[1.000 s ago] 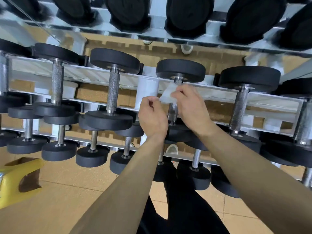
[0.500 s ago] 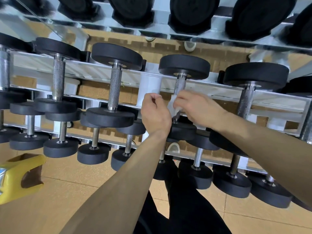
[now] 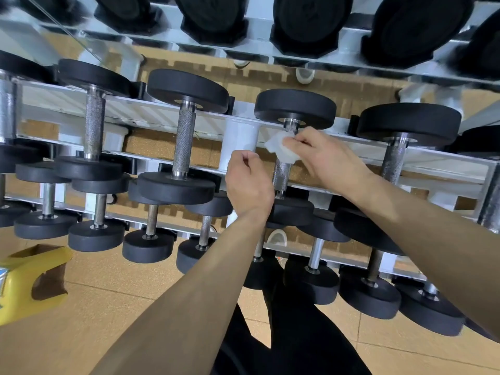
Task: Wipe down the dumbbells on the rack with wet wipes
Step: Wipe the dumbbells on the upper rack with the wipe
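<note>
Closest in, dark trousers (image 3: 297,336) over a tan floor (image 3: 121,307), with a yellow box (image 3: 24,280) at the left edge. Further out, two bare forearms reaching up toward the white rack (image 3: 238,139). Left hand (image 3: 249,185) curled into a loose fist with nothing seen in it, just left of a dumbbell (image 3: 296,108) on the middle tier, near its knurled handle (image 3: 281,176) but apart from it. Right hand (image 3: 324,155) pinching a crumpled white wipe (image 3: 281,147) between thumb and fingers, pressed against the top of that handle, just under the far black head. Below the hands, a lower tier of smaller dumbbells (image 3: 147,247). To either side on the middle tier, more dumbbells (image 3: 186,90) lying across the rails. Farthest off, a top tier of larger heads (image 3: 305,20).
</note>
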Tool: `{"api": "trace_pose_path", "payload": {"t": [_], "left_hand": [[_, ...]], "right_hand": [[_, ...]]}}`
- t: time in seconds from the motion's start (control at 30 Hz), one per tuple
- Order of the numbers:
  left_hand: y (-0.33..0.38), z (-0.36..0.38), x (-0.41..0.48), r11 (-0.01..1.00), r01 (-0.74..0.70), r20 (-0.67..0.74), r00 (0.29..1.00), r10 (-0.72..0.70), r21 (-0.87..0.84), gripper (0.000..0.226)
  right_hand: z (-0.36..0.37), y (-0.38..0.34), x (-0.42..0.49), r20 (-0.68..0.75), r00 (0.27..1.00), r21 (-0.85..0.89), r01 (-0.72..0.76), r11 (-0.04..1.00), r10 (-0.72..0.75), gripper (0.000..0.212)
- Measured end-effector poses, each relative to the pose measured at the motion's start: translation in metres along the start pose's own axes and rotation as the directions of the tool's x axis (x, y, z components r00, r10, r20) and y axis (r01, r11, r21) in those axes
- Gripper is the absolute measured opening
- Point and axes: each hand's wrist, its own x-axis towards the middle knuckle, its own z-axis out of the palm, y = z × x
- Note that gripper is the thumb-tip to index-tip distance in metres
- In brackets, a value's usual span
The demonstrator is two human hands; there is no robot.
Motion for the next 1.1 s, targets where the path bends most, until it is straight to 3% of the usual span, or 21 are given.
{"api": "trace_pose_path", "payload": {"t": [0.1,0.33,0.5,0.7,0.83,0.97,1.03,1.1], "left_hand": [[0.000,0.000,0.000,1.000,-0.001,0.004,1.000,0.001,0.008,0.016],[-0.001,0.000,0.000,0.999,-0.030,0.010,1.000,0.029,0.021,0.018],[0.001,0.000,0.000,1.000,-0.008,-0.008,1.000,0.008,0.000,0.020],[0.000,-0.002,-0.001,0.999,-0.037,-0.040,0.999,0.035,-0.032,0.020],[0.002,-0.004,-0.003,0.996,-0.065,-0.049,0.997,0.062,-0.059,0.020],[0.003,-0.003,-0.004,0.995,-0.039,-0.059,0.998,0.034,-0.096,0.020],[0.003,-0.004,-0.004,0.993,-0.041,-0.067,0.997,0.034,-0.110,0.021],[0.002,-0.005,-0.004,0.992,-0.060,-0.066,0.996,0.053,-0.114,0.020]], "right_hand": [[0.009,-0.004,0.005,-0.107,0.994,-0.060,-0.015,0.998,0.009,0.032],[0.010,-0.021,-0.006,0.134,0.954,-0.022,0.275,0.961,-0.269,0.025],[-0.001,-0.016,0.018,0.012,0.996,-0.001,0.086,0.996,-0.086,0.017],[-0.008,-0.047,0.012,0.350,0.929,-0.040,0.142,0.989,-0.120,0.014],[-0.015,-0.033,0.050,0.170,0.980,-0.188,-0.068,0.980,0.101,0.010],[-0.004,-0.043,0.049,0.043,0.970,-0.287,-0.216,0.933,0.238,0.018],[0.000,-0.052,0.036,0.074,0.973,-0.244,-0.193,0.950,0.217,0.017],[0.001,-0.068,0.021,0.250,0.962,-0.170,-0.068,0.983,0.110,0.014]]}}
